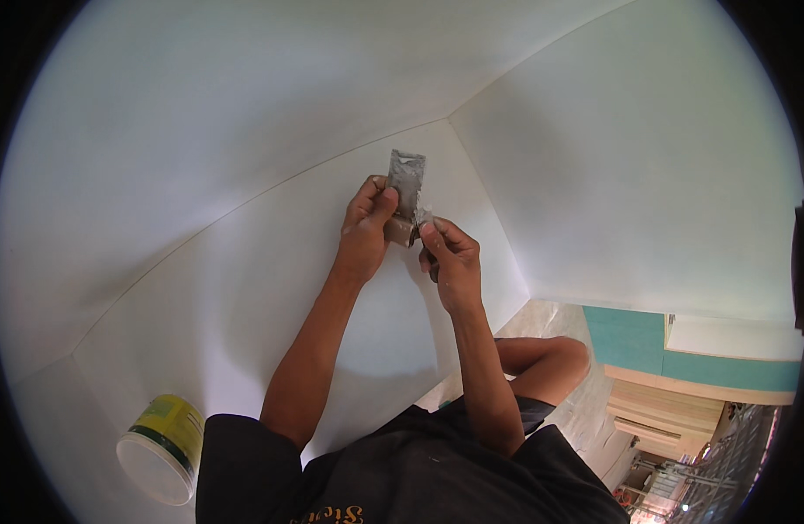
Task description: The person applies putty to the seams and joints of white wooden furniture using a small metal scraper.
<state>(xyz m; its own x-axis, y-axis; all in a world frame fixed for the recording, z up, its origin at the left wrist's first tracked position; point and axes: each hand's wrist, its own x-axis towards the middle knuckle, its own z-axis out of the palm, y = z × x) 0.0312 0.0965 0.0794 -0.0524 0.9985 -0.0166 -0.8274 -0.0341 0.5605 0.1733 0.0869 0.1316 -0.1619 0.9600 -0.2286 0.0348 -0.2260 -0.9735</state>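
Observation:
My left hand grips a flat putty knife whose metal blade is smeared with grey filler. A brownish block-like part, perhaps its handle, shows below the blade. Close beside it, my right hand pinches a smaller scraper, also coated with pale grey paste. The small scraper's tip meets or nearly meets the right edge of the larger blade. Most of its handle is hidden by my fingers. Both hands are held up before white panels.
Pale wall panels meet at seams in a corner ahead. A yellow-green bucket with a white base or lid is at lower left. Teal-faced boards, stacked light wood and a metal rack lie at lower right.

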